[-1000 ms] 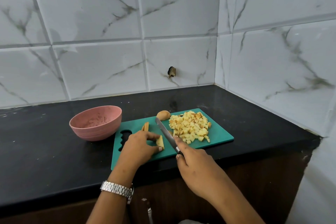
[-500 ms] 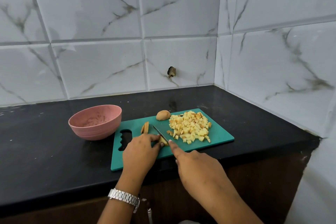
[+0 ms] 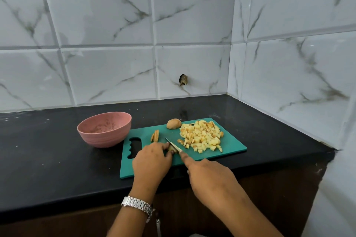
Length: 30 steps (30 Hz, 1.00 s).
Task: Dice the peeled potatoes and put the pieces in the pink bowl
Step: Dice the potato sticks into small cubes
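Observation:
On the green cutting board (image 3: 231, 150) my left hand (image 3: 152, 161) holds down a small potato piece (image 3: 171, 148) with curled fingers. My right hand (image 3: 210, 177) grips a knife (image 3: 173, 145), index finger along its back, and the blade lies across that piece. A pile of diced potato (image 3: 202, 137) sits on the board's right half. Two or three potato slices (image 3: 155, 135) lean together near the board's handle. A peeled potato chunk (image 3: 173, 123) rests at the board's far edge. The pink bowl (image 3: 105, 129) stands left of the board, with no potato in it.
The black countertop (image 3: 48, 159) ends at a front edge near my wrists. White marble tiles close the back and the right side, forming a corner. A metal watch (image 3: 137, 205) is on my left wrist.
The knife came down from a raised angle onto the potato piece. My left hand slid forward over the piece, and my right hand moved closer to it.

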{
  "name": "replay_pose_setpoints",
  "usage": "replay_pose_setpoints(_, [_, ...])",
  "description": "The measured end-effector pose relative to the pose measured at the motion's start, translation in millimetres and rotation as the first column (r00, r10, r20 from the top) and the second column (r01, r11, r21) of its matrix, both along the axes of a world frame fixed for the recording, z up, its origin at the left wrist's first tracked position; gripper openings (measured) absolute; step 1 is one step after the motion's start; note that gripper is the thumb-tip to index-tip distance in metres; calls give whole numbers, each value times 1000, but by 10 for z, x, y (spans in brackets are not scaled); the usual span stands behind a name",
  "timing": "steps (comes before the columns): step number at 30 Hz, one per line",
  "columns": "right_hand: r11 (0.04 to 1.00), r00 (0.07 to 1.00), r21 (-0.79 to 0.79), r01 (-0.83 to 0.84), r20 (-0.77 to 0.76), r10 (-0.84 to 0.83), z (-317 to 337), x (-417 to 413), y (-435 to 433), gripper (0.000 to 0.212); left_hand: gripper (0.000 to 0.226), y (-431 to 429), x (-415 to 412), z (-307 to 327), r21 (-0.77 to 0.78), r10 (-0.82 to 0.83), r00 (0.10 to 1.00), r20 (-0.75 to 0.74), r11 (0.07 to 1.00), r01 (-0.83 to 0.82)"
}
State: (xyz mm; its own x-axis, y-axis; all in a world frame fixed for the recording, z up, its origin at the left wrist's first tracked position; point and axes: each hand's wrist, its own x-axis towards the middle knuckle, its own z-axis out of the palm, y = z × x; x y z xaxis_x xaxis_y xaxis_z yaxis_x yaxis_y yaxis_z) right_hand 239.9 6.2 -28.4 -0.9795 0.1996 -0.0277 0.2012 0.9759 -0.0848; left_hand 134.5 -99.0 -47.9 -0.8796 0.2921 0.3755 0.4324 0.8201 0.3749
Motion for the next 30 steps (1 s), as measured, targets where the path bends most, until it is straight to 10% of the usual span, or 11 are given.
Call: replay_pose_setpoints(30, [998, 996, -37, 52, 68, -50, -1, -35, -120, 69, 31, -11, -45, -152, -67, -23, 992, -121, 998, 15])
